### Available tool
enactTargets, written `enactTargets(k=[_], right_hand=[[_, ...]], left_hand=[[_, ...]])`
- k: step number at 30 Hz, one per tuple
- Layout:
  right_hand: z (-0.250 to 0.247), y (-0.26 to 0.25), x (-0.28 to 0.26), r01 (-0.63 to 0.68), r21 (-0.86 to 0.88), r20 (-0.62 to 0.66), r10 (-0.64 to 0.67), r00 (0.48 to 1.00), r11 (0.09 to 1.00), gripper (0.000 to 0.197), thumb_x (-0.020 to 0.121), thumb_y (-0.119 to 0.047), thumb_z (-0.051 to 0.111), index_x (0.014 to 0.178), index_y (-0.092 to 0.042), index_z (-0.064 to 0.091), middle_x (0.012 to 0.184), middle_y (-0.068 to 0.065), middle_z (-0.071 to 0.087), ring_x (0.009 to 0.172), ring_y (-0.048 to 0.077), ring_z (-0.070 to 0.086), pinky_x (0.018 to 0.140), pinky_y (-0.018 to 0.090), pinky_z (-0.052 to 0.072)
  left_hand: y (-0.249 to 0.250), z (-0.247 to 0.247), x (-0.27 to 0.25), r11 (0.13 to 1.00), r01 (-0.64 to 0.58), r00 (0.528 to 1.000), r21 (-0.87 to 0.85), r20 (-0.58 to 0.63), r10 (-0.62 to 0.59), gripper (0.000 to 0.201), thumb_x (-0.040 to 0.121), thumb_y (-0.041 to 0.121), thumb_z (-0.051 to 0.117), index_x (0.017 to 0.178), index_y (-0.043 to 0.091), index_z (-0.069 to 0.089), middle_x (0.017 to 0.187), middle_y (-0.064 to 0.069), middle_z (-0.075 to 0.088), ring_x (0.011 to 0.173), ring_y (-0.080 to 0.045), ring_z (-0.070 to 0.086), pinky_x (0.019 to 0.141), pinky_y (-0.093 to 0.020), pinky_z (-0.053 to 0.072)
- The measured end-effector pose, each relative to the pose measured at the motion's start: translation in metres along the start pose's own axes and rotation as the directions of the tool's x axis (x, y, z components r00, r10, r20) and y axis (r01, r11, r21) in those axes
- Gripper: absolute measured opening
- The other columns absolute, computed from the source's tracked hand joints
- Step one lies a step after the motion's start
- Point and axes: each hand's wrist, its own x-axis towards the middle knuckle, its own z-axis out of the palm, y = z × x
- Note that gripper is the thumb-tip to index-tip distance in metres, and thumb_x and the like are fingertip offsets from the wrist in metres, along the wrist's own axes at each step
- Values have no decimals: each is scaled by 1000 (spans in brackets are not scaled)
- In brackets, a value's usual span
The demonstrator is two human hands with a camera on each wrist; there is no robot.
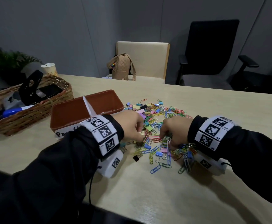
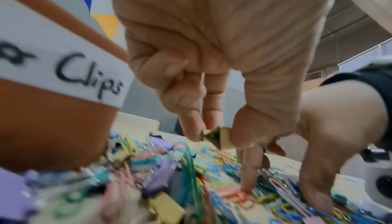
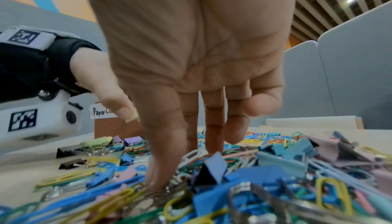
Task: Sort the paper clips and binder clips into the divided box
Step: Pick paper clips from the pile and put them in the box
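A brown divided box (image 1: 99, 93) with a white label reading "Paper Clips" (image 2: 63, 70) stands left of a mixed pile of coloured paper clips and binder clips (image 1: 158, 113). My left hand (image 1: 141, 135) is at the pile's near left, beside the box's front corner (image 2: 53, 127). Its thumb and forefinger pinch a pale yellow binder clip (image 2: 220, 137), lifted just above the pile. My right hand (image 1: 166, 138) points fingers-down into the pile (image 3: 275, 169). Its fingertips (image 3: 155, 177) touch the clips on either side of a long white paper clip (image 1: 169, 147).
A wicker basket (image 1: 35, 107) with a hole punch and pens sits at the table's left, with a paper cup (image 1: 49, 70) and a plant (image 1: 7, 60) behind it. A tan backpack (image 1: 122, 67) on a cream chair and a black office chair (image 1: 209, 50) stand beyond the far edge.
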Motion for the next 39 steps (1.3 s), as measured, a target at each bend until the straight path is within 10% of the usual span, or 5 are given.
enactTargets(k=[8,14,20,30,39], right_hand=[[-1,-11,4,22,-38,-54,-24,998,999,15,81,-5,64,92,-11,72,94,-1,71,87,19,64,74,27,51],[1,-3,6,-3,54,-70,6,998,999,17,82,-3,56,82,-10,72,67,-12,60,74,12,57,72,28,49],[-2,11,-2,-41,122,-103,54,993,992,8,87,-14,61,79,-13,62,85,4,66,77,18,55,71,30,45],[-5,31,-10,-186,288,-240,259,936,939,14,88,-20,64,77,-17,56,75,-2,58,79,20,53,68,26,38],[-7,30,-10,-122,613,-273,354,894,781,14,90,-11,60,80,-2,61,60,-2,62,43,1,54,45,17,41]], left_hand=[[-8,10,-8,975,88,986,203,123,-114,21,81,31,67,96,16,63,97,-2,65,80,-17,55,63,-26,42],[21,14,0,998,-59,998,35,11,59,12,83,23,66,95,21,66,85,9,59,85,-13,58,72,-24,47],[44,24,21,984,-149,986,97,92,140,34,85,21,67,119,16,65,113,-2,65,104,-21,60,86,-30,49],[53,24,37,971,-162,983,174,114,143,21,83,26,72,100,14,75,96,-2,73,91,-20,66,77,-31,55],[53,30,40,959,-150,983,239,140,119,17,88,22,64,94,6,68,94,-9,67,88,-27,63,66,-31,47]])
